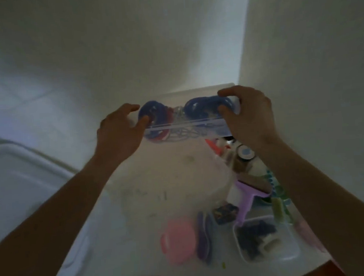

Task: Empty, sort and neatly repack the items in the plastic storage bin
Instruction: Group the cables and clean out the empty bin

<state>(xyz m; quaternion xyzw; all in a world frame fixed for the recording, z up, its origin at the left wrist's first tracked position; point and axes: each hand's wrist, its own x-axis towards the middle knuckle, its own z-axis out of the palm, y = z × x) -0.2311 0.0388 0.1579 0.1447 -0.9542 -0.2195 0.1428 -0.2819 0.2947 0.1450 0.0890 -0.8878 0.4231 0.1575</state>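
Clear case (186, 127): transparent plastic, showing glossy edges. Pink round container (179, 241): smooth plastic, looking matt through blur. Lilac comb (247, 200): appearing plastic. Small tub (266, 241): clear plastic.

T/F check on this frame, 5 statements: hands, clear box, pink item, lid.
1. Both hands hold the small clear box. True: left hand and right hand grip its two ends.
2. The clear box holds blue rings. True.
3. The round pink item is in the right hand. False: it lies low in the storage bin, near the person.
4. The white lid lies to the person's right. False: it lies on the left.
5. The purple comb is in the left hand. False: it lies in the bin.
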